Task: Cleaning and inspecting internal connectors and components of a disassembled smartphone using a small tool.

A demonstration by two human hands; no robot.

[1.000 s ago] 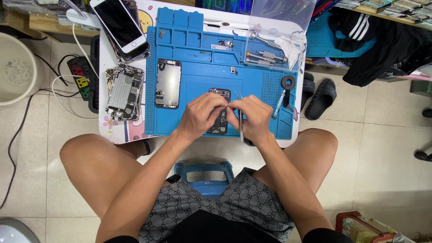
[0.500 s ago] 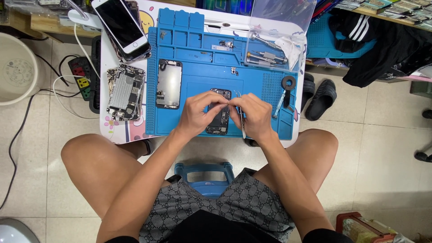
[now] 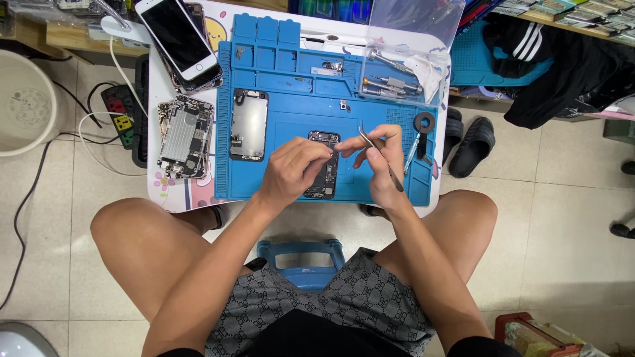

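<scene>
The opened phone body (image 3: 324, 165) lies lengthwise on the blue work mat (image 3: 291, 99), dark inside, its circuitry exposed. Your left hand (image 3: 294, 173) rests over its left edge, fingers curled, tips pinched near its top end. Your right hand (image 3: 380, 162), just right of the phone, grips slim metal tweezers (image 3: 378, 153), which slant across its fingers with the tips up.

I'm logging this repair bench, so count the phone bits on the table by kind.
Whole phones: 1, white-framed, screen up
Opened phone bodies: 2, one on the table's left side, one under the left hand
Loose screen panels: 1, on the blue mat
Total: 4
</scene>
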